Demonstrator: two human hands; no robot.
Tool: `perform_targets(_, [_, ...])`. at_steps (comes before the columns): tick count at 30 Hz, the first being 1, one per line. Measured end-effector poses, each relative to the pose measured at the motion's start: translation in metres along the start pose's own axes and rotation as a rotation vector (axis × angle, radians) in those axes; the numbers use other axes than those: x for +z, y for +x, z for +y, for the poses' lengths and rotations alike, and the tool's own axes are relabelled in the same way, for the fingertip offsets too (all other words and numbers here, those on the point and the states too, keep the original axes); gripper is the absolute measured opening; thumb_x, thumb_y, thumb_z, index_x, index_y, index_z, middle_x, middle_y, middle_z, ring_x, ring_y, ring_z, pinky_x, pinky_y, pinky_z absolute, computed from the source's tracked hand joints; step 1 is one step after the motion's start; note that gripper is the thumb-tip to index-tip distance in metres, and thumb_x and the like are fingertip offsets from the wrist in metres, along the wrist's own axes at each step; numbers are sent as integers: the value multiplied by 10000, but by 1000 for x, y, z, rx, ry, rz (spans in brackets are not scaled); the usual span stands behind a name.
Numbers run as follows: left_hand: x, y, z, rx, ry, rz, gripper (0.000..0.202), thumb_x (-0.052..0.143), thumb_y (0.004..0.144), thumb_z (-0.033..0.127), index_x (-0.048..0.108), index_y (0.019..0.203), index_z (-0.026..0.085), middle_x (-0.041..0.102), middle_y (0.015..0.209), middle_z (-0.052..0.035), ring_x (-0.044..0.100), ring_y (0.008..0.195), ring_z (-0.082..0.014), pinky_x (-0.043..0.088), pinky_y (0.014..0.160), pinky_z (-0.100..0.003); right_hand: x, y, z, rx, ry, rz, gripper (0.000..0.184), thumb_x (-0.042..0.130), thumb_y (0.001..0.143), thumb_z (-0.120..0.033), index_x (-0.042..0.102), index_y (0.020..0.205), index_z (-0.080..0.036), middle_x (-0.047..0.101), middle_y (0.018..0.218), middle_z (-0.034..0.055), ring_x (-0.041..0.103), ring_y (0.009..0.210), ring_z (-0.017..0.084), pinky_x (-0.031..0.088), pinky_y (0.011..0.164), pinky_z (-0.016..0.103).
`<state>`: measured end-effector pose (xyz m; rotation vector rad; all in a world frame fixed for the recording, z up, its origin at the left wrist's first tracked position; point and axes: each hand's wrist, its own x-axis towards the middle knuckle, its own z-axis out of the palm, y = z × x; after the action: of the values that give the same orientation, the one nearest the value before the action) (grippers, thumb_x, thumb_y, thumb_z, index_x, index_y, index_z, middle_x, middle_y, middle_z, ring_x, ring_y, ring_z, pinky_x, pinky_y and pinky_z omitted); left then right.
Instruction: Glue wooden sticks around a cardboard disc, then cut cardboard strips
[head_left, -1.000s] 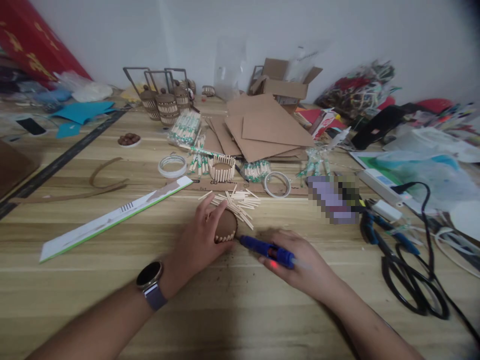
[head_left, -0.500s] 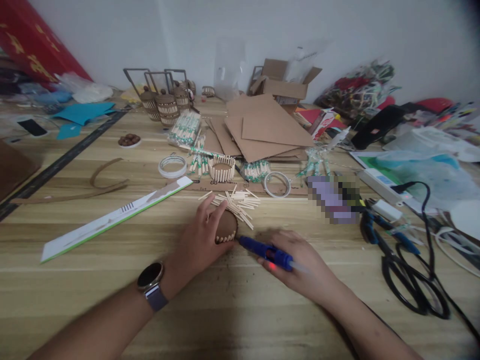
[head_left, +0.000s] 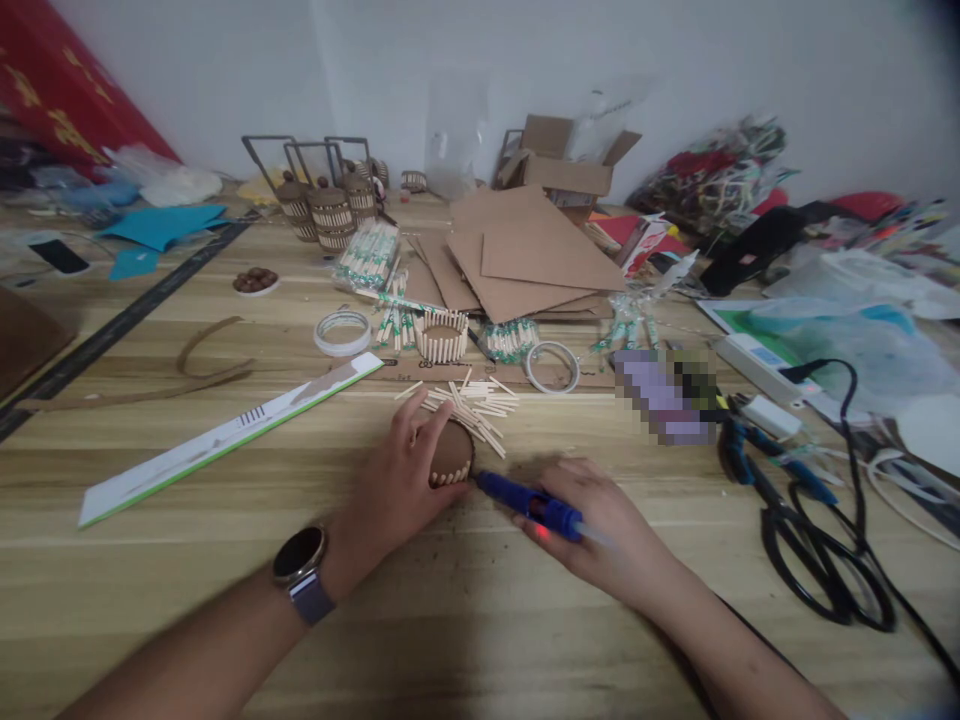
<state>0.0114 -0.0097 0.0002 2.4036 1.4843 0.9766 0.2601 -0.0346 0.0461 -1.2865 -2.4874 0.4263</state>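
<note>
My left hand (head_left: 401,482) is wrapped round a small round cardboard piece (head_left: 453,452) with short wooden sticks along its lower rim, holding it on the wooden table (head_left: 187,600). My right hand (head_left: 600,525) grips a blue glue gun (head_left: 531,502) whose tip touches the piece's right side. A loose pile of short wooden sticks (head_left: 474,402) lies just beyond the piece. On my left wrist is a dark watch (head_left: 300,560).
A white and green ruler (head_left: 225,437) lies to the left. Two tape rolls (head_left: 343,332), a finished stick ring (head_left: 442,337), cardboard sheets (head_left: 525,258) and small stick baskets (head_left: 330,215) lie further back. Black scissors (head_left: 817,560) and cables lie at the right.
Both hands stay nearly still. The glue gun's tip remains at the piece's right side; the view has shifted very slightly.
</note>
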Motion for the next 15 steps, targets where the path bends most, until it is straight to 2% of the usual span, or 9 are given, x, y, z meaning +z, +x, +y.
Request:
perform_targets(9, [-1,0,2,-14,-14,-8,879,821,777,365,326,1496,262,319,1550,-179,414,1389,-399,502,1040,-552,0,-1,-1,-5,-30,8,142,644,897,-330,584,838,-216,703,837,65,633,806,256,437,717,365])
perform_targets(15, [-1,0,2,-21,-10,-13,873,817,779,381,327,1495,281,332,1543,-173,470,1346,-387,518,1016,-543,2,-1,0,-8,-32,1,149,646,896,-333,577,835,-217,700,839,61,629,813,255,435,729,369])
